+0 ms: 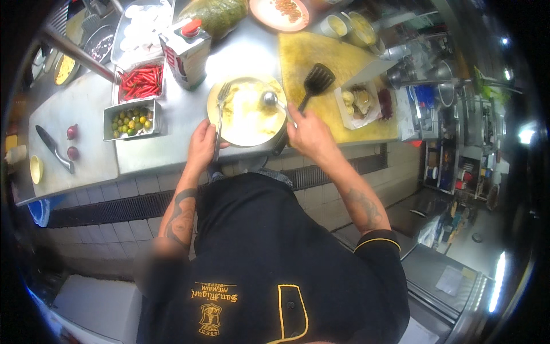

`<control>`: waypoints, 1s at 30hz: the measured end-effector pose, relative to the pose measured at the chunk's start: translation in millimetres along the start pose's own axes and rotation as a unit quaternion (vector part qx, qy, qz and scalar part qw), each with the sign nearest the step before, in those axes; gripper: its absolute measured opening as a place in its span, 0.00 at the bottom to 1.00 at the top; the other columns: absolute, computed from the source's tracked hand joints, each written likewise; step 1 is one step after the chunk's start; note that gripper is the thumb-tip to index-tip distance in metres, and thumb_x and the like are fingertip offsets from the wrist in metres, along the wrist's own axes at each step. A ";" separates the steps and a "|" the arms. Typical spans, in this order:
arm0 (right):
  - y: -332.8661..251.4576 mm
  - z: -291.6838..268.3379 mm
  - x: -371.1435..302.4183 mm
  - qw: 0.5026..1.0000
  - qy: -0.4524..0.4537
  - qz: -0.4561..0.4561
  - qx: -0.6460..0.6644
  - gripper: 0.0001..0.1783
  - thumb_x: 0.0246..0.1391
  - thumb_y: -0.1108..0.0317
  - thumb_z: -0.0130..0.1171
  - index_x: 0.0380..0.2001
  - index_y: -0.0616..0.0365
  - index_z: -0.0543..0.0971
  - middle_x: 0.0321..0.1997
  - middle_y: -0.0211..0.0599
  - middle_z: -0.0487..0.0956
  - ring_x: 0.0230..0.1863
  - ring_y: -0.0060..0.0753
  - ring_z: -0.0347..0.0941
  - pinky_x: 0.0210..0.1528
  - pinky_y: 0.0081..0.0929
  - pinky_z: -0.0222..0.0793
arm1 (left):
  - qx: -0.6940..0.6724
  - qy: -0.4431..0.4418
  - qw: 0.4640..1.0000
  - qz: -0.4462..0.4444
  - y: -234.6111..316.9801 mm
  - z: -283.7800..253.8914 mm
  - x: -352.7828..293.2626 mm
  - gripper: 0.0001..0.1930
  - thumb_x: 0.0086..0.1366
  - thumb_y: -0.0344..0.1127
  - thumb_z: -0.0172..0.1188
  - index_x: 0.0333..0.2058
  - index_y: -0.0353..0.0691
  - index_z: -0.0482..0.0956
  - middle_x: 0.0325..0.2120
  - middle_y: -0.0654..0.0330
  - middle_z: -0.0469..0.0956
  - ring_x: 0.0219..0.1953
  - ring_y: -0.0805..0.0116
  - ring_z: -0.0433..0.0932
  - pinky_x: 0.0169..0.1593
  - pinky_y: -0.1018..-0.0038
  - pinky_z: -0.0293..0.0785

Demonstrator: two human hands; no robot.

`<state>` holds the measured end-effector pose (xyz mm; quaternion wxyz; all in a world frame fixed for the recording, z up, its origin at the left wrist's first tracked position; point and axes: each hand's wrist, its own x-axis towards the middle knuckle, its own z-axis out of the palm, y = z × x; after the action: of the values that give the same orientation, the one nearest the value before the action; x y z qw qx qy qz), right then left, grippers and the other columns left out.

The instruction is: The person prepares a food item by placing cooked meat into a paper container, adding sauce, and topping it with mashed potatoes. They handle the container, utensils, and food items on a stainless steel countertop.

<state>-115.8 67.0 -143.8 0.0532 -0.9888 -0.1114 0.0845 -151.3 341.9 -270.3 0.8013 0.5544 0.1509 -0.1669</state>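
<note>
A pale yellow plate (215, 97) near the counter's front edge carries soft, pale yellow mashed food (246, 112). My left hand (201, 143) is closed at the plate's left rim around the handle of a fork (220, 109), whose tines rest over the food. From the right, my right hand (312, 135) grips a spoon (270, 98), its bowl down in the mash. A black slotted spatula (318, 79) lies beside the plate, its handle passing behind my right hand.
Right of the plate, a yellow cutting board (298, 51) bears an open box of food (358, 106). Leftward stand a carton (186, 57), red chilies (141, 82) and a tin of small green citrus (132, 122). A knife (54, 148) lies by two red onions (72, 132).
</note>
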 end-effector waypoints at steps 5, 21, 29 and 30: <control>-6.2 22.0 -35.6 0.992 -0.071 0.029 0.100 0.29 0.67 0.57 0.55 0.66 0.63 0.72 0.40 0.59 0.81 0.35 0.58 0.81 0.39 0.48 0.81 | 0.027 0.003 0.999 0.021 -0.7 -2.2 0.7 0.19 0.80 0.38 0.45 0.59 0.29 0.71 0.49 0.52 0.81 0.45 0.67 0.84 0.43 0.71 0.87; -20.7 5.8 0.8 0.928 -0.174 0.116 0.309 0.30 0.69 0.58 0.53 0.70 0.58 0.71 0.42 0.45 0.83 0.36 0.32 0.81 0.39 0.32 0.79 | -0.026 -0.022 0.999 0.020 -8.9 -5.6 6.4 0.19 0.79 0.37 0.45 0.58 0.28 0.71 0.47 0.51 0.81 0.45 0.66 0.85 0.42 0.71 0.88; -67.1 -6.7 -27.0 0.979 -0.163 -0.013 0.119 0.30 0.63 0.59 0.54 0.65 0.62 0.74 0.45 0.65 0.82 0.51 0.65 0.79 0.55 0.50 0.75 | -0.012 -0.012 1.000 0.019 -8.2 -7.3 5.2 0.19 0.79 0.37 0.45 0.57 0.27 0.72 0.45 0.52 0.82 0.42 0.67 0.85 0.41 0.71 0.88; -64.0 -9.1 -28.4 0.980 -0.165 -0.030 0.102 0.30 0.64 0.59 0.54 0.65 0.61 0.73 0.44 0.63 0.82 0.49 0.64 0.80 0.55 0.49 0.75 | -0.010 -0.011 1.000 0.020 -10.2 -7.8 6.8 0.19 0.79 0.37 0.45 0.57 0.27 0.72 0.45 0.52 0.82 0.42 0.67 0.85 0.41 0.71 0.88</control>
<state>-155.0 121.7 -122.6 0.1376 -0.9466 -0.1389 0.2563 -150.1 345.3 -284.4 0.8115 0.5475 0.1325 -0.1555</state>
